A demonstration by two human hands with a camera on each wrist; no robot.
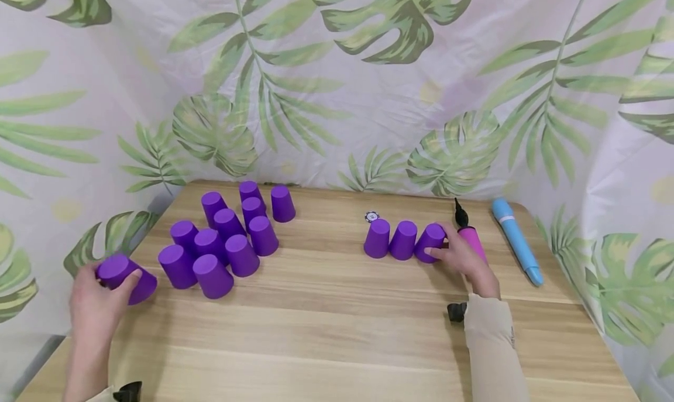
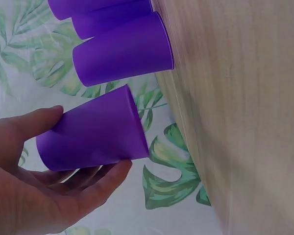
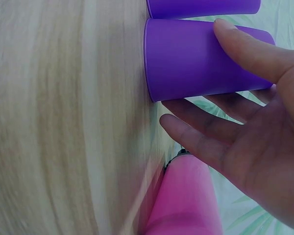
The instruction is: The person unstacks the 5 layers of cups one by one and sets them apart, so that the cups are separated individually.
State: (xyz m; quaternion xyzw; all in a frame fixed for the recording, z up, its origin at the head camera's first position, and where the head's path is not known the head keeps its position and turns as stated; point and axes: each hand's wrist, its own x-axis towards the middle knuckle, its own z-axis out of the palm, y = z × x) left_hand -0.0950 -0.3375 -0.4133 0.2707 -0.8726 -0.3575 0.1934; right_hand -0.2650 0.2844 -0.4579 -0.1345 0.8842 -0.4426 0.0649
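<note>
At the left table edge, my left hand (image 1: 96, 302) grips a purple cup (image 1: 139, 280) between thumb and fingers. This cup is upside down, tilted and raised off the tabletop, as the left wrist view (image 2: 93, 129) also shows. Beside it stands a cluster of several upturned purple cups (image 1: 213, 276). On the right, my right hand (image 1: 466, 260) holds another upturned purple cup (image 1: 428, 241), thumb on its near side and fingers around its far side. That cup (image 3: 186, 58) ends a row of three; the middle cup (image 1: 403, 241) and left cup (image 1: 377, 239) stand next to it.
A small black-and-white chip (image 1: 371, 216) lies behind the row of three. A pink pump (image 1: 472, 242) with a black nozzle lies right of my right hand, and a blue pump (image 1: 518, 241) farther right. Leaf-print cloth (image 1: 295, 115) hangs around the wooden table (image 1: 316, 326).
</note>
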